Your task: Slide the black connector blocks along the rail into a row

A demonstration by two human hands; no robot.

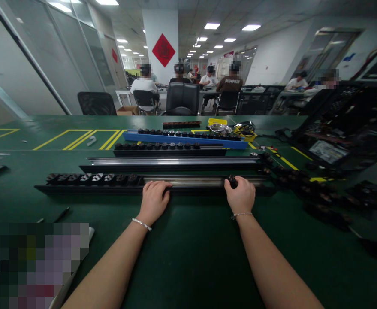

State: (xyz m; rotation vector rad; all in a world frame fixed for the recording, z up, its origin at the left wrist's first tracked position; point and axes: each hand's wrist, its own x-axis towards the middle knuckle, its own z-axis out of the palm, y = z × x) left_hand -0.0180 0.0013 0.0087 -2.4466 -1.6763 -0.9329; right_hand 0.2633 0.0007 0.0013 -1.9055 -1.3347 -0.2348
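Observation:
A long black rail (95, 190) lies across the green table nearest me, with a row of black round parts (85, 178) filling its left portion. My left hand (154, 198) rests on the rail just right of that row, its fingers over the bare metal channel (194, 182); whether they grip the rail is hidden. Near the rail's right end, my right hand (241, 196) is closed on a small black part (232, 182) at the channel.
Behind lie another black rail (175, 162), a shorter filled rail (169, 150) and a blue rail (188, 139). Loose black parts (320, 193) are heaped right, near a black bin (345, 116). A pen (62, 214) and a pixelated object (40, 266) lie left. People sit farther back.

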